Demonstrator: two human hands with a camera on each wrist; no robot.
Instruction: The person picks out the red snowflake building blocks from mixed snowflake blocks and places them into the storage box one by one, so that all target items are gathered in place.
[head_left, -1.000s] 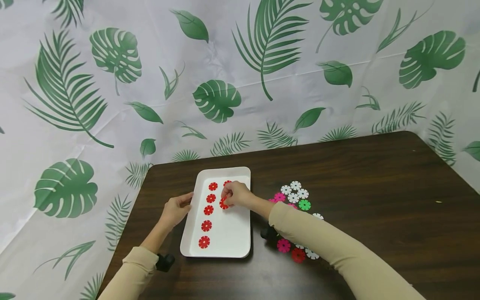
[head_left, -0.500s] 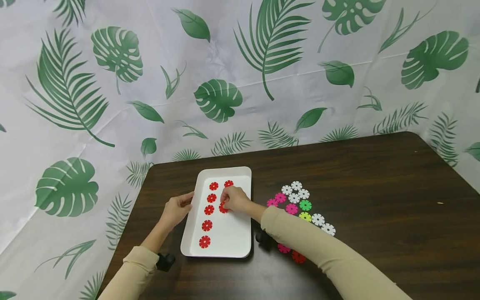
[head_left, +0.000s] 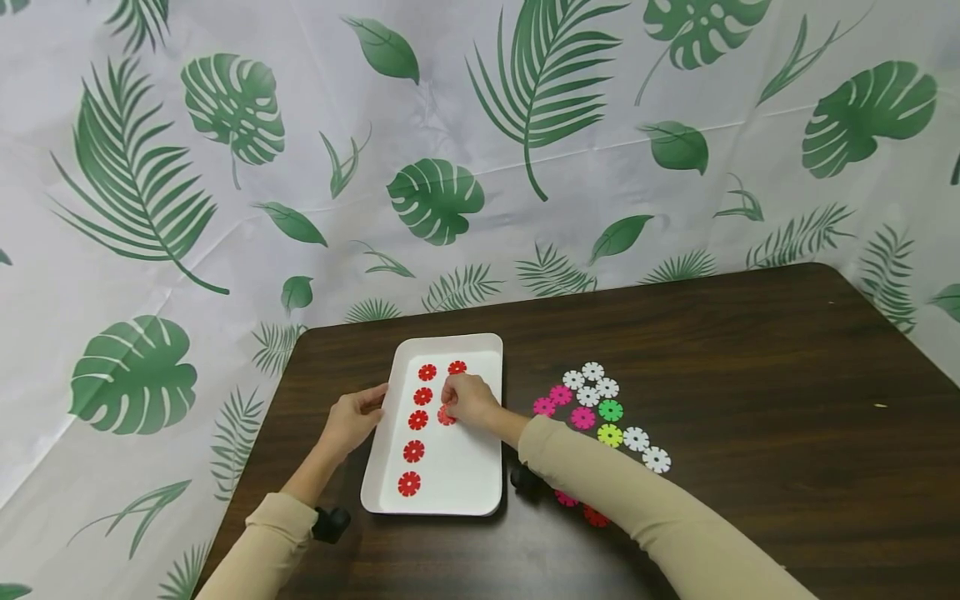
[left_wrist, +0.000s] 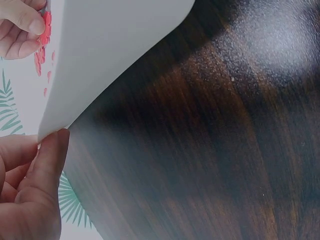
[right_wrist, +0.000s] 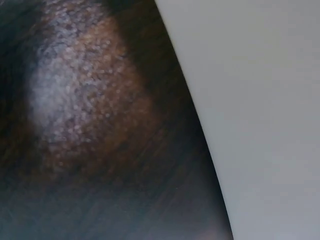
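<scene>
A white rectangular tray (head_left: 450,492) lies on the table, with a left column of several red notched discs (head_left: 413,451) in it. At its left rim, my left hand (head_left: 351,425) pinches the edge between thumb and fingers; the left wrist view shows the thumb and fingers (left_wrist: 52,150) at the rim. My right hand (head_left: 472,398) is over the tray and pinches a red notched disc (head_left: 446,416) low in the right column. Another red disc (head_left: 457,367) lies beyond that hand, which may hide more. The right wrist view shows only table and tray, no fingers.
Right of the tray lies a loose group of notched discs: white (head_left: 636,439), pink (head_left: 582,417), green (head_left: 611,410) and yellow (head_left: 610,435). My right sleeve (head_left: 600,475) covers part of it. A leaf-patterned sheet (head_left: 450,125) hangs behind the table (head_left: 750,375).
My right hand has shifted slightly nearer with the red disc, and its forearm has moved left, uncovering more discs in the group. My left hand stays at the rim.
</scene>
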